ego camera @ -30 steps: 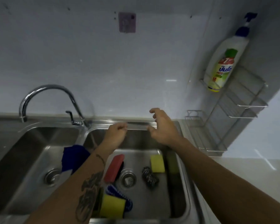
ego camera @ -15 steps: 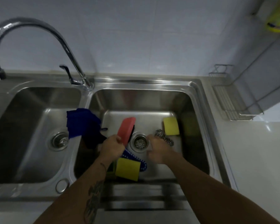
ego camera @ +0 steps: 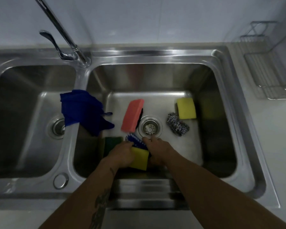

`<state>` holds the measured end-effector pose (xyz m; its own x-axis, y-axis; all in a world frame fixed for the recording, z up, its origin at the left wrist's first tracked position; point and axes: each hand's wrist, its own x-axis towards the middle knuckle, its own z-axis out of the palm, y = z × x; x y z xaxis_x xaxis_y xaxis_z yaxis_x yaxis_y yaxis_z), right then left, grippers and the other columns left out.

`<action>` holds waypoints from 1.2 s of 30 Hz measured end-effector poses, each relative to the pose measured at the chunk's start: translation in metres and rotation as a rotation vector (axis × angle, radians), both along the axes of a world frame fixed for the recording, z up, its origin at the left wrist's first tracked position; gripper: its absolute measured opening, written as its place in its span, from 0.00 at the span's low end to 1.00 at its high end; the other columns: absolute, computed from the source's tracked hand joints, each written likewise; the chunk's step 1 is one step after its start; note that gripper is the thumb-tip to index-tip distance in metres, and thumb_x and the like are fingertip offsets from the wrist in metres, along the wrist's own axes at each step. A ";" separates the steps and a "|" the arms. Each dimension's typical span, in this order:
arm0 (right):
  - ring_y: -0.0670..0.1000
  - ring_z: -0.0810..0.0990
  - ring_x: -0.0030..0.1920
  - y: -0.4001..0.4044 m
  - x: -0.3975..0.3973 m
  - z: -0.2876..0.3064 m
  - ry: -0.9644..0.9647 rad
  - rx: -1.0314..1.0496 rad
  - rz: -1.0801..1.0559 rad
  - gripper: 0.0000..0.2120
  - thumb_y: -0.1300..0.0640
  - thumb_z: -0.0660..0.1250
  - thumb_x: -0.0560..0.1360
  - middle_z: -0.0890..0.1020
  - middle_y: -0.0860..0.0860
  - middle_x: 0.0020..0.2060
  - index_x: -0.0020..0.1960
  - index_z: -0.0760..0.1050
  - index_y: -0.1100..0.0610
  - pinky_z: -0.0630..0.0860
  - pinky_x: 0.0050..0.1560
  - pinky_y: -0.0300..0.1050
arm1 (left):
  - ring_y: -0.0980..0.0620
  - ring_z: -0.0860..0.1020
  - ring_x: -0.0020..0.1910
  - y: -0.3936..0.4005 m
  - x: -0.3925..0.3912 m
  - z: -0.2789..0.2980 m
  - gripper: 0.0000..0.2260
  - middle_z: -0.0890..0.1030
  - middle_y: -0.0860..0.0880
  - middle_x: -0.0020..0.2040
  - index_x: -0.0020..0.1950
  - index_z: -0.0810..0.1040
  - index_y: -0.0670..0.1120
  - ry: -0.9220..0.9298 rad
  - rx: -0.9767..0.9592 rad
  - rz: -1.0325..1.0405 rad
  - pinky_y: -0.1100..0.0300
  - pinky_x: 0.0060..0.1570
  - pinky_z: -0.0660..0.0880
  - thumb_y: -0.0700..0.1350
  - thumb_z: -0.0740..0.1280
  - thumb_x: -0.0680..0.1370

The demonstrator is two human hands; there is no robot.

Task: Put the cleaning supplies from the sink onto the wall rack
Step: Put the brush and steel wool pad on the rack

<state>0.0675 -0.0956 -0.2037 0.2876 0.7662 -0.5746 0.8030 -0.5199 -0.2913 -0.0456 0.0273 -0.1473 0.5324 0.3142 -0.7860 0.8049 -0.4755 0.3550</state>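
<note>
Yellow sponges, two: left hand clamped on the near sponge, right hand curled around something hidden; far sponge beside one steel scourer.

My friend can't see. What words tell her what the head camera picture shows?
Two bare hands reach into the right sink basin: the left hand grips a yellow sponge, the right hand is beside a blue brush. A pink sponge, steel scrubber, another yellow sponge and blue cloth remain; the wire rack hangs right.
</note>
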 end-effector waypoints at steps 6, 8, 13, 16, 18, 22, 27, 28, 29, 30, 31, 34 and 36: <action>0.64 0.72 0.61 -0.005 0.004 0.000 -0.042 0.011 -0.039 0.37 0.51 0.73 0.68 0.69 0.61 0.65 0.71 0.59 0.55 0.75 0.56 0.59 | 0.45 0.71 0.66 -0.005 -0.001 0.003 0.22 0.72 0.46 0.69 0.66 0.71 0.51 -0.044 0.098 -0.186 0.44 0.66 0.70 0.49 0.67 0.72; 0.64 0.72 0.59 -0.013 0.008 0.006 -0.035 0.006 -0.085 0.36 0.51 0.73 0.68 0.68 0.61 0.64 0.71 0.60 0.56 0.75 0.55 0.57 | 0.45 0.73 0.62 -0.006 0.001 0.009 0.19 0.74 0.47 0.65 0.61 0.72 0.51 -0.089 0.121 -0.212 0.44 0.63 0.72 0.50 0.69 0.71; 0.62 0.73 0.59 -0.037 0.024 0.023 -0.047 -0.011 -0.154 0.28 0.49 0.71 0.71 0.70 0.60 0.61 0.65 0.66 0.58 0.74 0.53 0.53 | 0.44 0.71 0.65 -0.015 0.010 0.018 0.23 0.71 0.46 0.68 0.68 0.69 0.49 -0.102 0.118 -0.284 0.48 0.64 0.70 0.44 0.64 0.73; 0.61 0.68 0.64 -0.050 0.030 0.026 -0.046 -0.052 -0.152 0.30 0.50 0.71 0.70 0.68 0.60 0.64 0.66 0.64 0.57 0.74 0.58 0.56 | 0.44 0.72 0.64 -0.024 0.015 0.019 0.22 0.71 0.45 0.68 0.68 0.70 0.50 -0.072 0.056 -0.328 0.48 0.64 0.71 0.44 0.65 0.73; 0.61 0.68 0.65 -0.052 0.029 0.023 -0.039 -0.033 -0.143 0.32 0.50 0.72 0.69 0.67 0.59 0.65 0.67 0.62 0.55 0.74 0.59 0.58 | 0.45 0.72 0.64 -0.030 0.016 0.019 0.23 0.71 0.45 0.69 0.69 0.69 0.50 -0.037 0.044 -0.348 0.49 0.64 0.71 0.44 0.65 0.74; 0.62 0.69 0.63 -0.043 0.024 0.013 -0.068 -0.034 -0.039 0.37 0.51 0.72 0.68 0.67 0.60 0.65 0.71 0.58 0.55 0.74 0.57 0.58 | 0.47 0.74 0.60 -0.028 0.012 0.011 0.22 0.73 0.46 0.66 0.66 0.69 0.50 -0.041 0.101 -0.335 0.52 0.59 0.74 0.45 0.67 0.72; 0.63 0.70 0.62 -0.024 0.019 0.001 -0.118 -0.063 0.016 0.37 0.55 0.73 0.70 0.68 0.62 0.65 0.73 0.58 0.57 0.75 0.55 0.58 | 0.46 0.76 0.57 -0.026 0.008 0.000 0.18 0.76 0.47 0.61 0.62 0.72 0.50 -0.057 0.273 -0.402 0.52 0.54 0.74 0.45 0.65 0.72; 0.64 0.71 0.62 -0.022 0.018 -0.001 -0.127 -0.063 0.020 0.38 0.55 0.73 0.70 0.68 0.62 0.65 0.74 0.57 0.57 0.75 0.56 0.58 | 0.46 0.76 0.56 -0.026 0.008 -0.001 0.16 0.76 0.47 0.60 0.60 0.72 0.49 -0.055 0.302 -0.414 0.52 0.53 0.74 0.45 0.65 0.72; 0.64 0.71 0.62 -0.020 0.018 -0.001 -0.129 -0.066 0.019 0.38 0.54 0.73 0.70 0.69 0.62 0.65 0.74 0.56 0.57 0.75 0.56 0.58 | 0.45 0.77 0.55 -0.026 0.009 -0.001 0.15 0.77 0.46 0.59 0.59 0.72 0.48 -0.052 0.331 -0.423 0.52 0.52 0.75 0.45 0.65 0.72; 0.64 0.71 0.62 -0.020 0.018 -0.001 -0.130 -0.066 0.011 0.39 0.53 0.73 0.70 0.69 0.62 0.65 0.74 0.56 0.56 0.75 0.56 0.58 | 0.45 0.77 0.55 -0.026 0.009 -0.002 0.14 0.77 0.46 0.58 0.57 0.72 0.48 -0.046 0.358 -0.429 0.51 0.51 0.75 0.46 0.65 0.72; 0.64 0.71 0.62 -0.020 0.018 0.001 -0.128 -0.064 -0.002 0.38 0.53 0.73 0.69 0.69 0.62 0.65 0.74 0.57 0.56 0.75 0.56 0.58 | 0.44 0.77 0.54 -0.026 0.009 -0.003 0.13 0.77 0.46 0.57 0.56 0.72 0.47 -0.039 0.377 -0.432 0.51 0.51 0.75 0.46 0.64 0.72; 0.62 0.72 0.60 -0.025 0.020 0.014 -0.134 -0.006 -0.060 0.36 0.50 0.72 0.69 0.70 0.60 0.63 0.71 0.60 0.53 0.74 0.54 0.56 | 0.44 0.77 0.54 -0.023 0.009 -0.006 0.13 0.77 0.45 0.58 0.56 0.72 0.47 -0.038 0.365 -0.422 0.50 0.51 0.76 0.46 0.63 0.73; 0.62 0.74 0.59 -0.028 0.023 0.030 -0.115 0.031 -0.110 0.34 0.48 0.71 0.70 0.70 0.60 0.63 0.71 0.61 0.53 0.75 0.55 0.55 | 0.44 0.77 0.54 -0.021 0.009 -0.005 0.13 0.77 0.45 0.58 0.58 0.73 0.47 -0.034 0.319 -0.402 0.50 0.52 0.76 0.47 0.63 0.74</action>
<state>0.0900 -0.1238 -0.1733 0.4335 0.7430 -0.5098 0.7703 -0.5992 -0.2182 -0.0369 0.0066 -0.1524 0.6841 0.3011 -0.6643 0.5267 -0.8340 0.1644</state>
